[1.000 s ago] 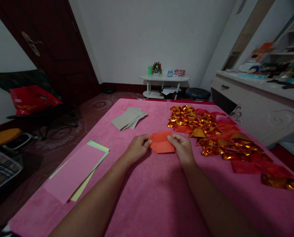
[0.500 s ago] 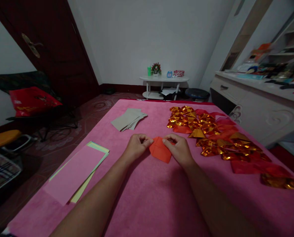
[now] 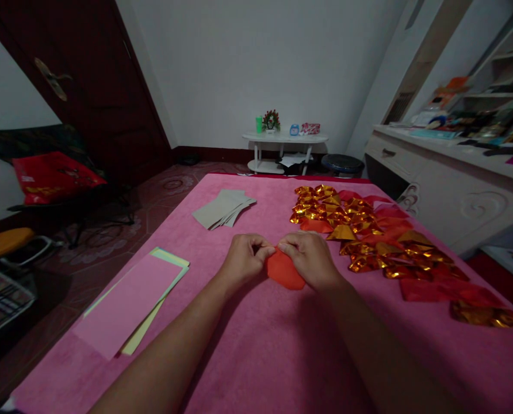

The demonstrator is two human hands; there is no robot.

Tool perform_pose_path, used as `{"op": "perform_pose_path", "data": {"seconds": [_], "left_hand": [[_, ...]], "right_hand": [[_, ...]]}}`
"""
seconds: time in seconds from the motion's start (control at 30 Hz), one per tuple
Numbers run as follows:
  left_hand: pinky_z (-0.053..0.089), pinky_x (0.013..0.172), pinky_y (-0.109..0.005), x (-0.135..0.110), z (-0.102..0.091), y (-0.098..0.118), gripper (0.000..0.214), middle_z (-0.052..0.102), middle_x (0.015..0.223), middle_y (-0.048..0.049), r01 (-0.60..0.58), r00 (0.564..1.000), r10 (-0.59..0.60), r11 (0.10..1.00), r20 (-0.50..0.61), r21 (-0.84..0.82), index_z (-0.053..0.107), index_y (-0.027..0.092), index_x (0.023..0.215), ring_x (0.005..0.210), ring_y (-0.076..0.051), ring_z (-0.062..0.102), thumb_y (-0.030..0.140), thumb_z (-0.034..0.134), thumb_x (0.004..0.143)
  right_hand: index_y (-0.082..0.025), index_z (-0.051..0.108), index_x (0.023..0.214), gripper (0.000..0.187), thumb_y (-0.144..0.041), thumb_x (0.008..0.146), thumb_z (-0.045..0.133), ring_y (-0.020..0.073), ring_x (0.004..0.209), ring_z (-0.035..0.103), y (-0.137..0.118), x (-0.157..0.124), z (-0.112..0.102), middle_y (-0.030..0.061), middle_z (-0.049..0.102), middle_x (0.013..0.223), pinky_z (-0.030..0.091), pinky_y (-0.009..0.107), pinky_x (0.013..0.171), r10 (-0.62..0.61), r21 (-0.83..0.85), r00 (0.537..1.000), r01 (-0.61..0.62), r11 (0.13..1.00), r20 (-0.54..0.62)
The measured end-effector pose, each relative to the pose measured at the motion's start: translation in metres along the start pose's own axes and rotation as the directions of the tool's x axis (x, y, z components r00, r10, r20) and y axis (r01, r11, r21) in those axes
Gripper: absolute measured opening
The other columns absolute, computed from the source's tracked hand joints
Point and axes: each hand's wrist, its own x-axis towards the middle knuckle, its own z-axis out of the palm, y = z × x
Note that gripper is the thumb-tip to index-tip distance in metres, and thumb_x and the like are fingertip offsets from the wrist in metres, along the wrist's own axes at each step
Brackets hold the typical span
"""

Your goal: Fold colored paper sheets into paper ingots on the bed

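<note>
A small red-orange sheet of paper [image 3: 284,271] lies folded on the pink tablecloth [image 3: 256,345], in the middle of the table. My left hand [image 3: 244,258] pinches its upper left edge with thumb and fingers closed. My right hand [image 3: 310,259] presses and pinches the top of the paper right beside the left hand, covering most of its right half. The two hands' fingertips almost touch over the paper.
A heap of folded gold and red foil pieces [image 3: 368,236] stretches along the right side. A stack of grey-beige sheets [image 3: 222,208] lies at the far middle. Pink and pale green sheets [image 3: 131,299] lie at the left. A white cabinet [image 3: 450,184] stands right.
My hands have come together over the red paper. It showed as a wider flat piece between them, and now it is smaller and partly under my right hand.
</note>
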Motion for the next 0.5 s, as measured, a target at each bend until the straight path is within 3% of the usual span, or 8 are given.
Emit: {"op": "perform_pose_path", "data": {"seconds": [0.13, 0.2, 0.3, 0.4, 0.5], "left_hand": [[0.031, 0.049, -0.022, 0.005, -0.010, -0.010, 0.027, 0.051, 0.054, 0.0011, 0.123, 0.989, -0.114, 0.987, 0.090, -0.106, 0.059, 0.013, 0.057, 0.050, -0.009, 0.043, 0.035, 0.063, 0.073], [0.029, 0.048, -0.022, 0.009, -0.017, -0.015, 0.032, 0.047, 0.051, 0.0022, 0.173, 0.984, -0.160, 0.970, 0.084, -0.173, 0.056, 0.013, 0.054, 0.048, -0.008, 0.040, 0.039, 0.065, 0.070], [0.026, 0.046, -0.022, 0.013, -0.029, -0.023, 0.037, 0.044, 0.050, 0.0032, 0.215, 0.976, -0.213, 0.937, 0.040, -0.277, 0.053, 0.014, 0.052, 0.045, -0.007, 0.037, 0.045, 0.069, 0.065], [0.025, 0.044, -0.022, 0.015, -0.036, -0.028, 0.039, 0.045, 0.049, 0.0032, 0.251, 0.966, -0.257, 0.899, 0.031, -0.358, 0.053, 0.015, 0.053, 0.044, -0.006, 0.036, 0.047, 0.071, 0.062], [0.026, 0.043, -0.021, 0.015, -0.037, -0.031, 0.038, 0.047, 0.048, 0.0023, 0.280, 0.958, -0.284, 0.882, 0.046, -0.378, 0.054, 0.015, 0.053, 0.044, -0.007, 0.039, 0.048, 0.073, 0.061]], "right_hand": [[-0.021, 0.058, 0.057, 0.033, -0.034, 0.087, 0.051, 0.0129, 0.050, 0.046, 0.002, 0.001, -0.001, 0.0007, 0.058, 0.054, 0.021, 0.028, 0.050, 0.139, -0.117, 0.990, -0.138, 0.984, 0.006], [-0.021, 0.060, 0.059, 0.033, -0.036, 0.086, 0.051, 0.0144, 0.052, 0.049, -0.002, 0.004, -0.010, 0.0026, 0.060, 0.056, 0.022, 0.029, 0.050, 0.188, -0.159, 0.981, -0.191, 0.969, -0.036], [-0.022, 0.066, 0.067, 0.022, -0.031, 0.084, 0.055, 0.0180, 0.061, 0.056, -0.023, 0.004, -0.034, 0.0037, 0.064, 0.064, 0.030, 0.030, 0.054, 0.142, -0.124, 0.983, -0.157, 0.980, -0.118], [-0.031, 0.069, 0.075, 0.012, -0.031, 0.081, 0.059, 0.0211, 0.071, 0.060, -0.057, -0.010, -0.053, 0.0011, 0.066, 0.073, 0.041, 0.033, 0.061, 0.012, 0.157, 0.994, 0.005, 0.988, -0.108], [-0.039, 0.066, 0.095, 0.013, -0.039, 0.085, 0.058, 0.0214, 0.088, 0.060, -0.084, -0.031, -0.051, 0.0007, 0.066, 0.096, 0.051, 0.035, 0.070, -0.056, 0.446, 0.996, 0.079, 0.891, -0.065]]}}
